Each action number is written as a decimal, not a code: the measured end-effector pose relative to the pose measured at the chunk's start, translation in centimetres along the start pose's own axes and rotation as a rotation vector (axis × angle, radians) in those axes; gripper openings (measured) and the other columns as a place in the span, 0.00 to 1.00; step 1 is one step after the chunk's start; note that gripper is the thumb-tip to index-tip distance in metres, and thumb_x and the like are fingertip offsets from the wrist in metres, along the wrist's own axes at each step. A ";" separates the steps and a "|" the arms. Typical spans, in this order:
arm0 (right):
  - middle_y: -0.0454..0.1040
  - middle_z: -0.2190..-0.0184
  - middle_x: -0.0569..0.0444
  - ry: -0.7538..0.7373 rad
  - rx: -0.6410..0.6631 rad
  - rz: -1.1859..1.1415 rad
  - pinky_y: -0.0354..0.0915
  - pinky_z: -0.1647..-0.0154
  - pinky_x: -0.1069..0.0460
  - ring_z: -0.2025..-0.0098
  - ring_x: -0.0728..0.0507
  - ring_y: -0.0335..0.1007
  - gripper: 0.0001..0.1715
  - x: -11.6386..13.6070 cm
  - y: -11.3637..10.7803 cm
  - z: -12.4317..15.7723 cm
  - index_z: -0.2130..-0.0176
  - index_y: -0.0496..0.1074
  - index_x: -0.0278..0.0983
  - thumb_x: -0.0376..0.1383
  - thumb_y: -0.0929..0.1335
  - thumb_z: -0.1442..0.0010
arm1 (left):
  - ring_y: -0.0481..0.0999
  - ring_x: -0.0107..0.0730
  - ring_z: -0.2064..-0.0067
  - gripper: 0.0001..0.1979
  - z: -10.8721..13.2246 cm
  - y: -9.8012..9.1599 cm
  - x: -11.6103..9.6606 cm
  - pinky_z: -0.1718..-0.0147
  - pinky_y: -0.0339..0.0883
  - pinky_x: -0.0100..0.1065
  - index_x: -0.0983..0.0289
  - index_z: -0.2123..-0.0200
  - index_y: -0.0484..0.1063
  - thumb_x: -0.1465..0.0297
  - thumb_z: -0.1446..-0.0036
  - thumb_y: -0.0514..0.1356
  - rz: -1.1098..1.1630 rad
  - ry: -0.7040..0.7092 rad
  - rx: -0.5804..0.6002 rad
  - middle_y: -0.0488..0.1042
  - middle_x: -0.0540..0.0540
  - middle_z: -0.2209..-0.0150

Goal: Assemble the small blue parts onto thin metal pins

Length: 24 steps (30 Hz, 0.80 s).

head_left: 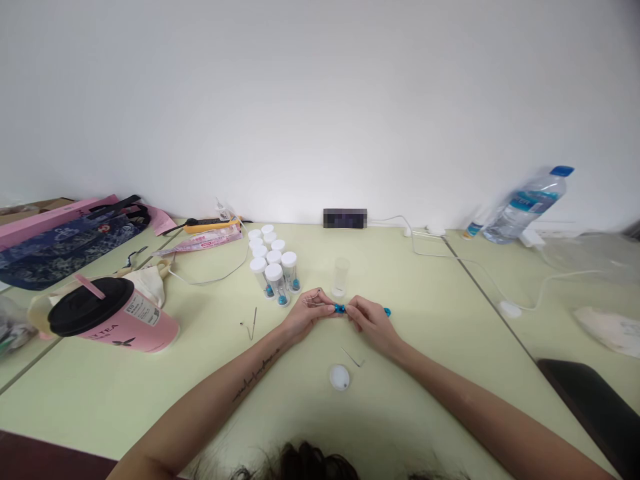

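A person's left hand (pixel 304 317) and right hand (pixel 373 324) pinch a small blue piece (pixel 340 309) over a pale green table (pixel 210 400), near white-capped vials (pixel 274 272) and a clear tube (pixel 341 275).

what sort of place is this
Probably a workroom or office: pale green tables set edge to edge along a plain white wall, holding clear cylindrical white-capped vials and a black-lidded pink cup.
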State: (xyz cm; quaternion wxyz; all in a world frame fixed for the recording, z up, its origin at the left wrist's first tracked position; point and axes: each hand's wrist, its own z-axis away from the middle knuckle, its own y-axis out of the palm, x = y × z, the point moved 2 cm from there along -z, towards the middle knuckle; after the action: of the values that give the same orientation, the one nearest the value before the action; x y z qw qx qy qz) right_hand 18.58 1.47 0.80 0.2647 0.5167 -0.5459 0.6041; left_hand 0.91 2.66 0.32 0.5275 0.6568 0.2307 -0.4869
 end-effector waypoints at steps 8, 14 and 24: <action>0.65 0.80 0.56 0.016 0.033 -0.013 0.57 0.78 0.54 0.80 0.49 0.59 0.29 -0.4 0.1 -0.2 0.75 0.65 0.36 0.51 0.54 0.34 | 0.77 0.32 0.64 0.10 0.1 0.2 -0.1 0.55 0.68 0.39 0.67 0.72 0.69 0.73 0.55 0.68 -0.003 0.008 -0.004 0.77 0.54 0.69; 0.60 0.83 0.62 -0.001 0.019 -0.023 0.55 0.77 0.55 0.80 0.50 0.57 0.16 0.0 0.0 -0.1 0.68 0.64 0.38 0.47 0.61 0.37 | 0.77 0.30 0.65 0.10 0.0 0.1 -0.1 0.55 0.68 0.38 0.67 0.72 0.69 0.72 0.55 0.68 0.012 0.016 -0.022 0.77 0.53 0.70; 0.65 0.76 0.59 0.002 -0.005 -0.035 0.57 0.77 0.55 0.79 0.50 0.59 0.15 0.4 0.0 0.0 0.60 0.63 0.39 0.47 0.62 0.38 | 0.77 0.30 0.65 0.10 0.0 0.1 -0.1 0.55 0.68 0.37 0.67 0.72 0.68 0.72 0.55 0.67 0.025 0.015 -0.034 0.77 0.53 0.70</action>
State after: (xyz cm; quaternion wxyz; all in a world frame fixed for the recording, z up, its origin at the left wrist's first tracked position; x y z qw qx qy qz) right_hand 18.47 1.44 1.16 0.2772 0.5251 -0.5381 0.5983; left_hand 0.93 2.63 0.46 0.5430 0.6541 0.2347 -0.4714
